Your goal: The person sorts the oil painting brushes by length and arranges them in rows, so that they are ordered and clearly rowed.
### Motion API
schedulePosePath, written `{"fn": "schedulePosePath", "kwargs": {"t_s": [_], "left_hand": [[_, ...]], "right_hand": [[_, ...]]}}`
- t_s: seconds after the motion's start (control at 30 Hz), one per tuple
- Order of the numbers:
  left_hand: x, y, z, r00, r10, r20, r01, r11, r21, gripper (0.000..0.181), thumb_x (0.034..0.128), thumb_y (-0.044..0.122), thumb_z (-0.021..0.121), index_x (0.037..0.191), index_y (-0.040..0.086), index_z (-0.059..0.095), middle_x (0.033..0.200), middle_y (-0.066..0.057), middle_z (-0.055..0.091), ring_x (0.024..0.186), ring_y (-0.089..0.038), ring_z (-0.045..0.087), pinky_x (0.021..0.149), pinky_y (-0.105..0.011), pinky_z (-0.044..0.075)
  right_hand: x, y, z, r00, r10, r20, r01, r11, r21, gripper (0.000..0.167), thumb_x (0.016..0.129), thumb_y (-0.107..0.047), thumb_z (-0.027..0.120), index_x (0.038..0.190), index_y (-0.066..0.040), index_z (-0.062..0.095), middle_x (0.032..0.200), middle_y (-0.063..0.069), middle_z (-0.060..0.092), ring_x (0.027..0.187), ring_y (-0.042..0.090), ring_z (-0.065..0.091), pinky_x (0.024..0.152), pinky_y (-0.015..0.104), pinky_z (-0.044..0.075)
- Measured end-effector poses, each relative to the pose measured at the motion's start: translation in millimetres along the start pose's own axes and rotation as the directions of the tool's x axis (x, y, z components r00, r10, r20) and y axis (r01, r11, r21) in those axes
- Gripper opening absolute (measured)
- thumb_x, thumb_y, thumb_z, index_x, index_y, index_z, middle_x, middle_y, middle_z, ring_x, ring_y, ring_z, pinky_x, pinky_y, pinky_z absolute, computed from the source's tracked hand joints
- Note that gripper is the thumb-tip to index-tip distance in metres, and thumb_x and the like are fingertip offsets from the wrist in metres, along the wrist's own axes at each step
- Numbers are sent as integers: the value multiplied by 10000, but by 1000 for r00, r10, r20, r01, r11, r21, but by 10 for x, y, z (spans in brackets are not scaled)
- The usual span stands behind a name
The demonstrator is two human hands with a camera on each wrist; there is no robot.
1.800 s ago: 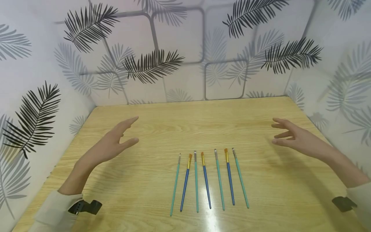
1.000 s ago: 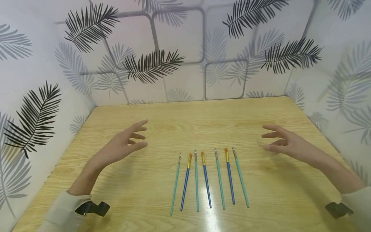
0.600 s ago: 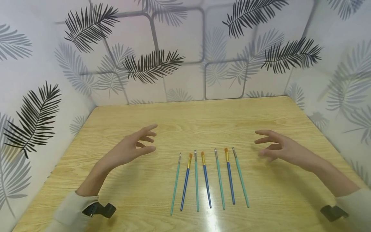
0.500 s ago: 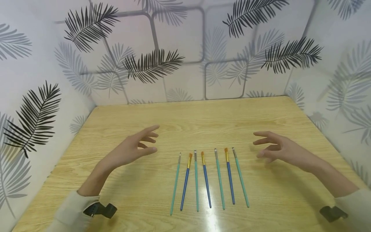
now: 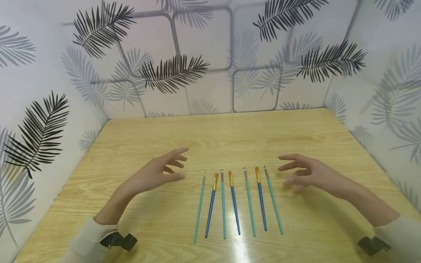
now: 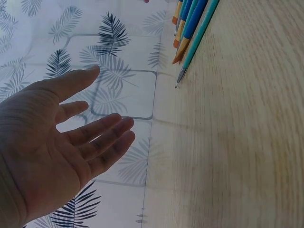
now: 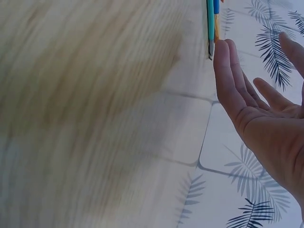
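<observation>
Several slim paintbrushes lie side by side on the wooden table, bristles pointing away from me, teal handles alternating with blue ones. At the row's left end is a teal brush (image 5: 199, 212) with a fine tip; beside it lies a blue brush (image 5: 210, 210) with orange bristles. Another teal brush (image 5: 274, 204) ends the row on the right. My left hand (image 5: 158, 173) hovers left of the row, fingers spread and holding nothing. On the other side my right hand (image 5: 310, 173) hovers near the rightmost brush, also without anything in it, its fingers loosely bent.
The wood-grain table (image 5: 148, 131) meets a leaf-patterned wall covering (image 5: 204, 44) at its back edge, and the same pattern rises at both sides. A dark strap with a small block (image 5: 118, 241) sits on the left wrist, a similar block (image 5: 373, 245) on the right.
Both hands have moved inward and slightly nearer to me, the left going right and the right going left, toward the row. The paintbrushes lie where they were.
</observation>
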State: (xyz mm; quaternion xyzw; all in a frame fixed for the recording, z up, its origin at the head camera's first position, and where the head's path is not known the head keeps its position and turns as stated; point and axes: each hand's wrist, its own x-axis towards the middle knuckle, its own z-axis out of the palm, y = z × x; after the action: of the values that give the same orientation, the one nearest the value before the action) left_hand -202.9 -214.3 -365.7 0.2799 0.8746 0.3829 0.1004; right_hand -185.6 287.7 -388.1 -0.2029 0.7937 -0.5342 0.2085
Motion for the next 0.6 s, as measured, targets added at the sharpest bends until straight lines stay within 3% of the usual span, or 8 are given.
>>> {"fn": "schedulePosePath", "kwargs": {"t_s": [0.13,0.4,0.6], "left_hand": [[16,13,51,1000,11,22,-11,1000,-6,757,993,347,727,1630,329,318,1480,-88,574,1253,-225,630,1009,-461,561],[32,38,121,998,-27,64,29,999,-32,755,989,376,727,1620,383,312,1480,-81,572,1237,-194,626,982,-442,561],[43,31,169,996,-11,85,13,999,-33,759,995,332,727,1630,331,310,1456,-101,589,1199,-207,642,1029,-448,540]], "right_hand": [[17,-14,49,999,-3,35,1,999,43,657,1037,-120,640,1611,-107,320,1531,312,428,1129,414,691,837,532,628],[59,-34,121,998,-4,70,-2,996,84,661,1032,-87,638,1606,-68,310,1522,336,421,1093,414,702,786,554,631],[77,-45,150,997,20,78,-25,997,72,672,1027,-129,657,1604,-70,317,1510,306,464,1019,414,723,643,516,637]]}}
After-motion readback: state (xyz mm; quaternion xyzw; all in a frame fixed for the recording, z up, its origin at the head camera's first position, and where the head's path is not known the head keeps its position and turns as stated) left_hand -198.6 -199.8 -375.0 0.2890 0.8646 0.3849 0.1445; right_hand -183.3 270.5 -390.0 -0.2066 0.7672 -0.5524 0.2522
